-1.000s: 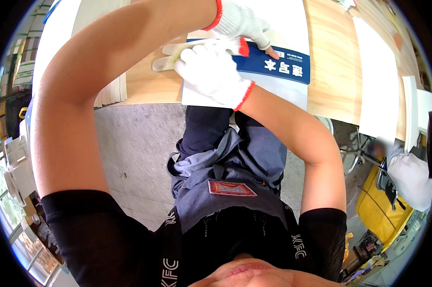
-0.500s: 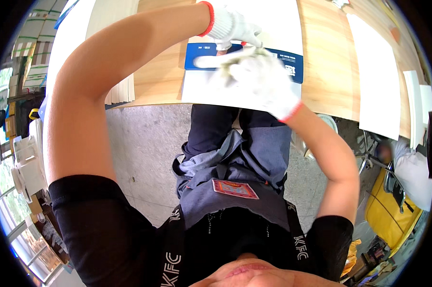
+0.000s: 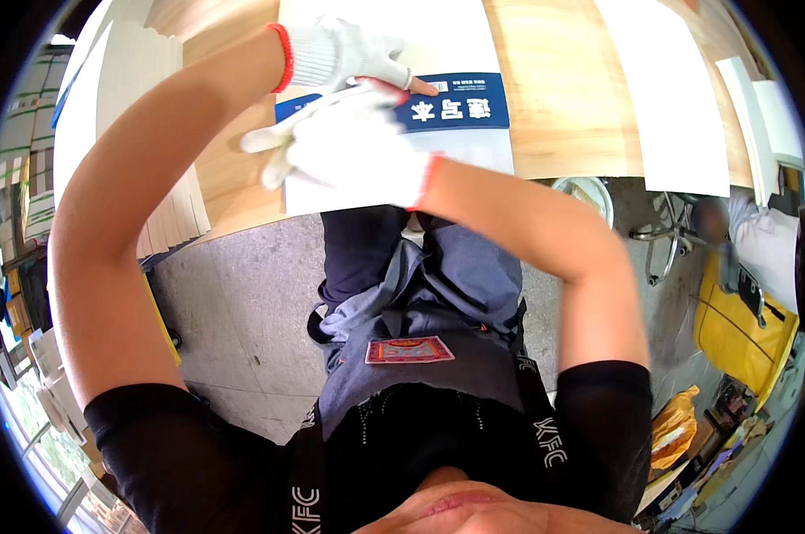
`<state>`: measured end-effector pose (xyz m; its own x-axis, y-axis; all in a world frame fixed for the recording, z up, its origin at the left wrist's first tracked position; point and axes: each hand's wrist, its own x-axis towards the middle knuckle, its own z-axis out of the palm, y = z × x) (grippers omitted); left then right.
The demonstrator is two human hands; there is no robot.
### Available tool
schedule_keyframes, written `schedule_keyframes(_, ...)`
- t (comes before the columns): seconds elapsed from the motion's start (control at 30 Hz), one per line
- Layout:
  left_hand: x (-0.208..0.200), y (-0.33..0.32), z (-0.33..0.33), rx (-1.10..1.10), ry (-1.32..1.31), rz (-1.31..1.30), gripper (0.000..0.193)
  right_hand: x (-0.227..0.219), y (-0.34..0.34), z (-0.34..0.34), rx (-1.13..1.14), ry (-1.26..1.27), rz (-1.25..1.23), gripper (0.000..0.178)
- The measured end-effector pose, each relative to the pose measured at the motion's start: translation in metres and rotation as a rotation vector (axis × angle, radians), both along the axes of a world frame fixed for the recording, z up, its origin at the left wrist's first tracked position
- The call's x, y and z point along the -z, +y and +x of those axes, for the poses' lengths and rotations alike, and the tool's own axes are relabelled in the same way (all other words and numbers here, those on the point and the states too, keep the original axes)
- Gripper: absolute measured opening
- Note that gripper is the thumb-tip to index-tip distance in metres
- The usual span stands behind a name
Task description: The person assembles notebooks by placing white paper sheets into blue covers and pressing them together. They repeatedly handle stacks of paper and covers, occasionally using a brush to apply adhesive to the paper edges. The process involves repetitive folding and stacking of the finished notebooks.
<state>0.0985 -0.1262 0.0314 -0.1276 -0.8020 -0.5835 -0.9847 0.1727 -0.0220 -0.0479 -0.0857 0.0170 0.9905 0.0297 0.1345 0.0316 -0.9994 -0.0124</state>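
A dark blue printed cover strip (image 3: 469, 102) lies across a white sheet (image 3: 478, 151) at the table's near edge. My left hand (image 3: 353, 58), in a white knitted glove with a red cuff and bare fingertips, reaches over the strip's far side. One of its fingers stretches out and rests on the blue surface; its other fingers are partly hidden. Nearer to me, my right hand (image 3: 358, 156), gloved in white too, passes over the strip's left half. Its fingers point left, outstretched and smeared by motion, and it covers part of the strip and the sheet.
Stacked white sheets (image 3: 140, 116) stand on the wooden table (image 3: 558, 107) at the left. Another white stack (image 3: 674, 107) lies to the right and juts past the edge. Below the table at right are a round white bucket (image 3: 594, 196) and a metal chair base (image 3: 665, 240).
My right hand has swept left along the strip, uncovering more of its right part. My left hand remains on the strip's far side. The whole view has shifted somewhat.
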Motion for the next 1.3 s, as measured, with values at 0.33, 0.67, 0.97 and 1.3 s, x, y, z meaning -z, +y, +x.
schedule_keyframes(0.33, -0.038, 0.008, -0.024, 0.195, 0.069, 0.051, 0.119, 0.028, -0.136, -0.169, 0.109, -0.347, -0.087, 0.020)
schedule_keyframes(0.67, 0.003, 0.104, -0.094, 0.136, -0.111, -0.757, 0.044, -0.047, -0.184, -0.180, 0.524, 0.129, 0.446, 0.035)
schedule_keyframes(0.97, 0.013, 0.178, -0.119, -1.927, 2.421, -0.699, 0.025, 0.014, -0.126, -0.141, 0.007, -0.183, 0.032, 0.037)
schedule_keyframes(1.3, 0.036, 0.122, -0.076, -1.910, 2.206, -0.874, 0.021, 0.017, -0.158, -0.141, -0.005, -0.040, 0.789, 0.047)
